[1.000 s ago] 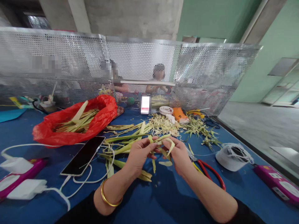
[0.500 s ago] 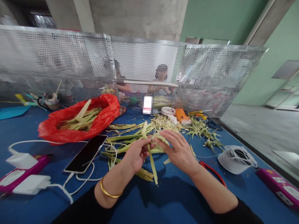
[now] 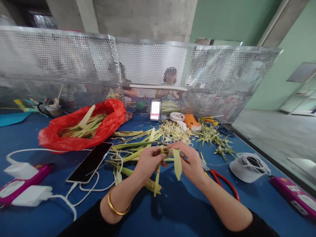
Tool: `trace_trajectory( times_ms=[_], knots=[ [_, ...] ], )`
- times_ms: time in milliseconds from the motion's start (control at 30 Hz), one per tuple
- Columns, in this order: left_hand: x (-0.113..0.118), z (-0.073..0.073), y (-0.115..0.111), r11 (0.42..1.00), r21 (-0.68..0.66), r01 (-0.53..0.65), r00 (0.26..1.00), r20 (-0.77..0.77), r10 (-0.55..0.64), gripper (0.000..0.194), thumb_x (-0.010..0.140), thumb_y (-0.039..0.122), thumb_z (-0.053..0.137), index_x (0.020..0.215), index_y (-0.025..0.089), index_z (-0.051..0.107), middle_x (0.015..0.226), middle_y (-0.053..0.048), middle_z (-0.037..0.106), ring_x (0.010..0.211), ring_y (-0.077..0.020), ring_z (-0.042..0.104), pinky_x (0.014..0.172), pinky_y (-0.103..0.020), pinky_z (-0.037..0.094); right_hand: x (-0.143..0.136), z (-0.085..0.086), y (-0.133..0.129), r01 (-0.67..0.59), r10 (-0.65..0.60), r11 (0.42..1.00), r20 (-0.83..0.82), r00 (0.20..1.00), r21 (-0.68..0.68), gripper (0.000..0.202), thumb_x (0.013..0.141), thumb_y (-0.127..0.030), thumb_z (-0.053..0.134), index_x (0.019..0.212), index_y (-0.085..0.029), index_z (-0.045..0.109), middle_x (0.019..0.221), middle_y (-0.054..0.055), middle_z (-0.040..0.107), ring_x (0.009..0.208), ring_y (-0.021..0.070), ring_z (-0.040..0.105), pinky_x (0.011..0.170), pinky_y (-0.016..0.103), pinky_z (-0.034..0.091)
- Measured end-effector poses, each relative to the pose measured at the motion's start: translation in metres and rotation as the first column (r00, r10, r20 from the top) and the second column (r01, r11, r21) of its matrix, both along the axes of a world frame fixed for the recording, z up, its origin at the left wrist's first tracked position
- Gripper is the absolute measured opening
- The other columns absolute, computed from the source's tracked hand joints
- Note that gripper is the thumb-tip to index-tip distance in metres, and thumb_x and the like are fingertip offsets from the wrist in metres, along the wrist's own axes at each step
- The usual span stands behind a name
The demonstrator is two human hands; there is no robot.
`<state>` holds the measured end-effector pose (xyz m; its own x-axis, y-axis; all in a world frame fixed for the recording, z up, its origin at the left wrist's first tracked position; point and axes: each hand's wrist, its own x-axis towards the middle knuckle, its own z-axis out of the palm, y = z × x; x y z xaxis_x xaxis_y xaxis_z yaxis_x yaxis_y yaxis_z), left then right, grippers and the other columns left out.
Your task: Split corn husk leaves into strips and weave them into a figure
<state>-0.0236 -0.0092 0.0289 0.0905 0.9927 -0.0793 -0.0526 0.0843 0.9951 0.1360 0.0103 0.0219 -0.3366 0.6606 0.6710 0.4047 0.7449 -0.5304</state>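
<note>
My left hand [image 3: 150, 163] is closed, thumb and fingers pinching crossed pale green corn husk strips [image 3: 157, 184]. One strip hangs down below those fingers and another end points up and away. Opposite it, my right hand [image 3: 189, 161] is closed on the same bundle, its fingertips close to the left ones. A wider flap of husk [image 3: 177, 168] droops from between the hands. The exact crossing point is partly hidden by my fingers. Loose husk leaves [image 3: 133, 154] lie on the blue table behind and left of my hands.
A red plastic bag [image 3: 108, 126] holds more leaves. A phone [image 3: 90, 163] with white cables lies left. Red-handled scissors [image 3: 225, 184] and a white cord spool [image 3: 249, 168] are right. Trimmed scraps [image 3: 176, 131] lie behind. Two people sit beyond the perforated metal screen [image 3: 148, 59].
My right hand has gone from spread fingers to gripping the husk. A wide strip now folds down towards me between the hands; my left hand keeps its pinch.
</note>
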Motion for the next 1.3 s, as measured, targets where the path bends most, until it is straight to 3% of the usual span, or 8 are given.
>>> trace_trajectory(
  times_ms=[200, 500, 733, 833, 1000, 1167, 1233, 1300],
  knots=[
    [0.004, 0.000, -0.004, 0.986, -0.014, 0.167, 0.986, 0.008, -0.167, 0.028, 0.068, 0.034, 0.071, 0.087, 0.014, 0.073, 0.063, -0.001, 0.064, 0.052, -0.0117, 0.059, 0.037, -0.017, 0.033, -0.004, -0.013, 0.005, 0.308, -0.292, 0.923, 0.105, 0.951, -0.232, 0.020, 0.089, -0.031, 0.047, 0.071, -0.022, 0.048, 0.062, -0.003, 0.052, 0.056, 0.0131, 0.047, 0.054, 0.024, 0.034],
    [0.008, -0.008, -0.002, 0.998, -0.021, -0.059, 0.998, 0.002, 0.059, 0.026, 0.068, 0.026, 0.070, 0.088, 0.011, 0.073, 0.056, -0.001, 0.062, 0.040, -0.0056, 0.046, 0.036, -0.016, 0.026, -0.004, -0.014, 0.007, 0.195, -0.201, 0.899, 0.027, 0.979, -0.392, 0.020, 0.088, -0.037, 0.051, 0.077, -0.021, 0.055, 0.064, -0.003, 0.060, 0.057, 0.0126, 0.053, 0.053, 0.021, 0.036],
    [-0.001, -0.011, 0.008, 0.970, -0.081, -0.229, 0.950, 0.198, 0.241, 0.028, 0.059, 0.032, 0.077, 0.077, 0.012, 0.070, 0.068, -0.003, 0.067, 0.045, -0.0060, 0.049, 0.034, -0.016, 0.027, -0.004, -0.003, -0.001, 0.163, -0.170, 0.985, 0.143, 0.975, 0.056, 0.012, 0.088, -0.025, 0.057, 0.077, -0.021, 0.062, 0.074, 0.002, 0.066, 0.072, 0.0163, 0.059, 0.068, 0.028, 0.040],
    [-0.002, -0.013, 0.009, 0.971, -0.088, -0.223, 0.949, 0.207, 0.237, 0.026, 0.061, 0.033, 0.076, 0.073, 0.011, 0.068, 0.069, -0.004, 0.067, 0.045, -0.0053, 0.048, 0.033, -0.016, 0.028, -0.009, -0.004, -0.009, 0.003, -0.040, 0.991, 0.280, 0.959, 0.133, 0.013, 0.089, -0.026, 0.057, 0.079, -0.021, 0.063, 0.073, 0.002, 0.067, 0.069, 0.0156, 0.059, 0.068, 0.029, 0.039],
    [-0.003, -0.009, 0.008, 0.981, -0.108, -0.163, 0.959, 0.216, 0.183, 0.028, 0.065, 0.034, 0.075, 0.080, 0.012, 0.067, 0.070, -0.003, 0.067, 0.044, -0.0042, 0.046, 0.035, -0.015, 0.025, -0.002, 0.002, -0.007, -0.007, 0.002, 0.982, -0.024, 1.000, -0.187, 0.027, 0.091, -0.042, 0.050, 0.084, -0.020, 0.064, 0.076, 0.002, 0.067, 0.072, 0.0162, 0.059, 0.067, 0.028, 0.042],
    [-0.002, -0.001, 0.003, 0.996, -0.079, -0.041, 0.996, 0.073, 0.047, 0.031, 0.065, 0.038, 0.074, 0.084, 0.014, 0.068, 0.071, -0.004, 0.070, 0.043, -0.0050, 0.046, 0.038, -0.017, 0.022, 0.008, 0.009, 0.010, -0.071, -0.115, 0.761, -0.242, 0.964, -0.645, 0.032, 0.078, -0.048, 0.063, 0.076, -0.016, 0.065, 0.070, 0.001, 0.062, 0.065, 0.0139, 0.053, 0.062, 0.026, 0.041],
    [-0.001, -0.001, 0.001, 0.996, -0.085, 0.026, 1.000, 0.005, -0.026, 0.028, 0.067, 0.040, 0.073, 0.075, 0.013, 0.069, 0.061, -0.002, 0.065, 0.041, -0.0050, 0.043, 0.039, -0.018, 0.021, 0.007, 0.006, 0.013, -0.135, -0.093, 0.699, -0.277, 0.956, -0.703, 0.028, 0.072, -0.043, 0.069, 0.073, -0.016, 0.066, 0.068, 0.001, 0.061, 0.064, 0.0132, 0.053, 0.063, 0.026, 0.041],
    [0.000, -0.002, -0.001, 0.991, -0.096, 0.089, 0.995, -0.044, -0.094, 0.029, 0.069, 0.042, 0.071, 0.066, 0.013, 0.068, 0.048, 0.001, 0.056, 0.039, -0.0052, 0.039, 0.040, -0.019, 0.020, 0.003, 0.001, 0.013, -0.143, -0.119, 0.737, -0.335, 0.934, -0.661, 0.022, 0.071, -0.037, 0.069, 0.070, -0.016, 0.065, 0.065, -0.001, 0.060, 0.063, 0.0125, 0.051, 0.062, 0.025, 0.041]
  ],
)
